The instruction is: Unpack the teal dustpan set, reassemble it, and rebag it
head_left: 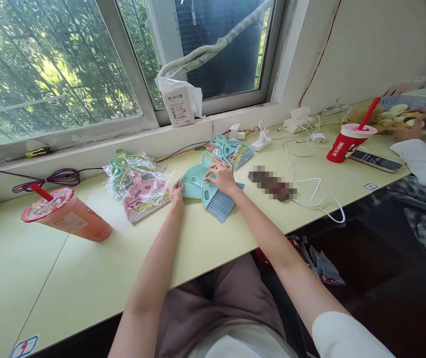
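A teal dustpan (189, 175) lies on the pale yellow table (123, 278), its handle toward the window. My left hand (177, 192) grips the dustpan's left edge. Over the dustpan's right part rests a small teal hand brush (218, 201) with grey-blue bristles pointing toward me and to the right. My right hand (222, 176) is on the brush near its handle, thumb and fingers closed about it. Left of the dustpan are several plastic-wrapped dustpan sets (138, 184) in green, teal and pink. Another wrapped teal set (233, 150) lies beyond my right hand.
A tall pink drink cup (74, 216) stands at left. Right of the brush lie a pixelated object (272, 184) and a white cable (320, 201). Farther right are a red cup (349, 144), a phone (375, 160) and another person's hands (408, 127). A tissue pack (179, 102) sits on the sill.
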`<control>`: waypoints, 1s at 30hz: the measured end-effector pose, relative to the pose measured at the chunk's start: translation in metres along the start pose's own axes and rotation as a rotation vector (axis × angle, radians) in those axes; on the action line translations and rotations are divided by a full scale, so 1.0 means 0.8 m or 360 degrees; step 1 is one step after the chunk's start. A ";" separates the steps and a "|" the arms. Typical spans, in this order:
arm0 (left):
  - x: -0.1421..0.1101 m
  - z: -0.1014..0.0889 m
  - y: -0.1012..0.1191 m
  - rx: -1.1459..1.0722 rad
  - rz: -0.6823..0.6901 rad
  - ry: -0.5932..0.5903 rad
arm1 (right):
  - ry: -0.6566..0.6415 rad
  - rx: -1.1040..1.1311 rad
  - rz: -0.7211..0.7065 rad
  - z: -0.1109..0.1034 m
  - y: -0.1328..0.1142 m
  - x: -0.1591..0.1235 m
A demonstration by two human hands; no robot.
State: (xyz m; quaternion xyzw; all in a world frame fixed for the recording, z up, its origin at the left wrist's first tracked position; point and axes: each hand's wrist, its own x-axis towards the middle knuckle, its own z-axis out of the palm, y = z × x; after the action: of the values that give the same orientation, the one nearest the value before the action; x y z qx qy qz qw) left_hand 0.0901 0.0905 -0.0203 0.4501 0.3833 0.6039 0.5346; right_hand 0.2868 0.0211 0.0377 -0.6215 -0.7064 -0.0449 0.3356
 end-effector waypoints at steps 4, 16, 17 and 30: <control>0.004 -0.002 0.002 -0.0043 -0.0038 0.0284 | -0.0144 0.0049 -0.0207 0.009 0.007 -0.001; -0.018 0.008 0.023 -0.0119 -0.0150 0.0392 | -0.0286 -0.0383 -0.0696 0.013 -0.021 -0.010; -0.019 0.008 0.025 -0.0100 -0.0184 0.0401 | -0.0297 -0.0411 -0.0720 0.014 -0.024 -0.012; -0.034 0.019 0.032 0.0086 -0.0233 -0.0272 | 0.0266 0.0365 0.0451 0.006 0.003 0.013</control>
State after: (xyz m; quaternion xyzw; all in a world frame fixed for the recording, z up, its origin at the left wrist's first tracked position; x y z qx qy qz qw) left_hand 0.0977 0.0597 0.0045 0.4849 0.3843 0.5122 0.5957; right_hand 0.2867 0.0326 0.0388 -0.6665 -0.5821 0.0320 0.4646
